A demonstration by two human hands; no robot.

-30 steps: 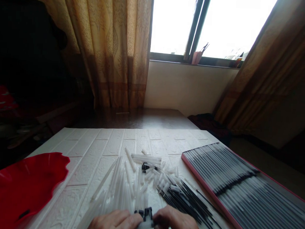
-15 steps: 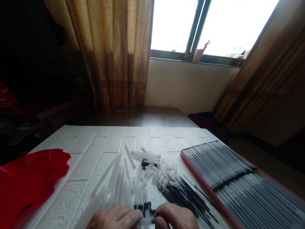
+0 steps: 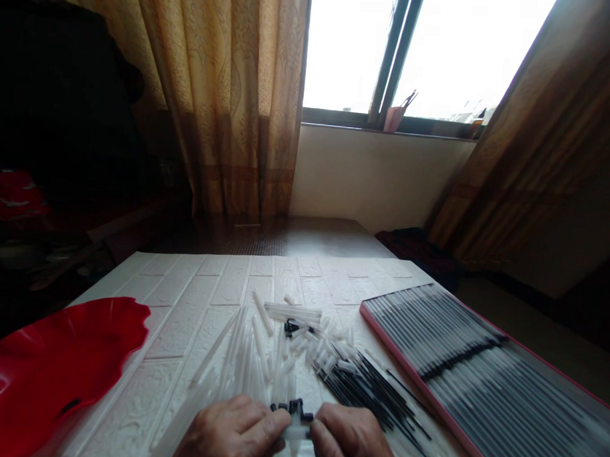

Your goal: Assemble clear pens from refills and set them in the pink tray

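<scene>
My left hand (image 3: 238,429) pinches the left end of a short translucent white tube (image 3: 298,433), low in the middle of the head view. The fingers of my right hand (image 3: 352,437) are closed on the tube's other end, which they mostly hide. Just beyond the fingers are small black plastic pieces (image 3: 295,408); whether they touch the tube I cannot tell. Long clear tubes (image 3: 243,360) lie in a bundle past my left hand. Short white tube pieces (image 3: 325,352) are heaped farther off, beside thin black rods (image 3: 372,384) near my right hand.
At right lies a pink-edged tray (image 3: 391,346) filled with rows of black-and-clear sticks. A wavy red dish (image 3: 105,345) sits at left with a small black piece in it. The white brick-patterned table cover (image 3: 233,279) lies beneath; a window and curtains stand behind.
The view has shifted slightly. Both hands still hold the tube between them, and the dark part that showed at its right end is now mostly covered by my right fingers.
</scene>
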